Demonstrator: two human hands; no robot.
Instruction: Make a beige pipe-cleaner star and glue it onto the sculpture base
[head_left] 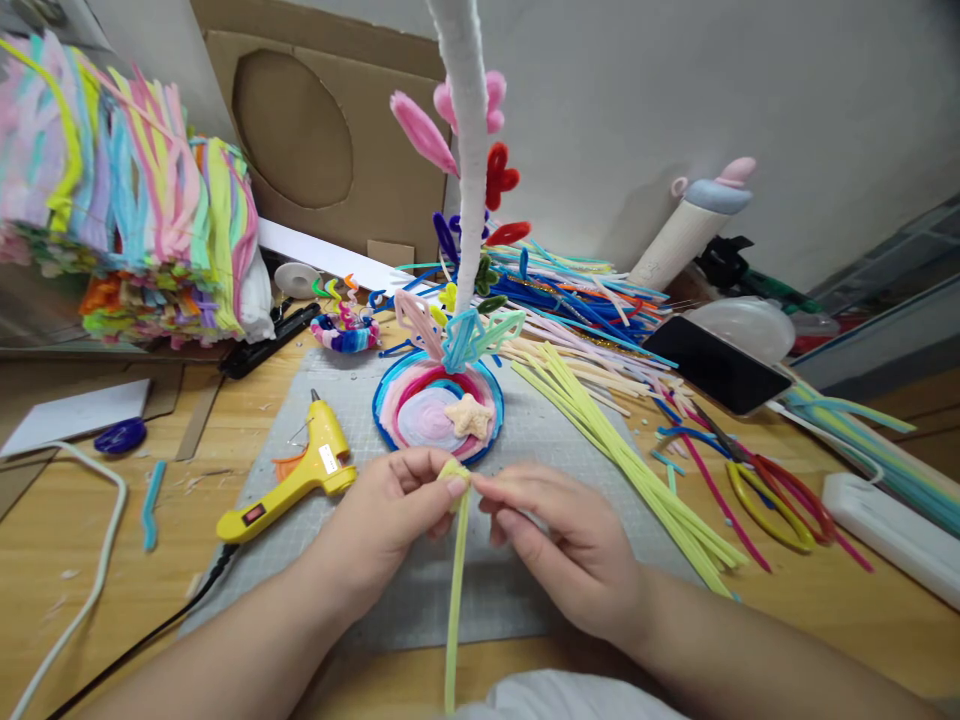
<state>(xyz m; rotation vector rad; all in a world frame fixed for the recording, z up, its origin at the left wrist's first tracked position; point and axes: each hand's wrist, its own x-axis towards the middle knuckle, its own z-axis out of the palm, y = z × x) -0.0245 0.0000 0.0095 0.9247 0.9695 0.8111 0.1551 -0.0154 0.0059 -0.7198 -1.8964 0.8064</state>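
Between the thumb and fingers of my left hand (397, 505) is a small folded end of a pale yellow-green pipe cleaner (456, 590). The rest of its length hangs straight down towards my lap. My right hand (570, 550) has its fingers curled, with the index fingertip against the pipe cleaner at the folded end. Just beyond both hands lies a round base (431, 415) of coiled blue, pink and lilac pipe cleaners, bearing a cream star (470, 416). A white wrapped stem (471, 150) with pink, red and blue loops rises behind it.
A yellow hot glue gun (300, 475) rests at left on the grey cutting mat (517, 610). Loose yellow-green pipe cleaners (637, 470) and scissors (772, 490) lie to the right, near a phone (716, 365). Bundled pipe cleaners (142, 190) stand at back left.
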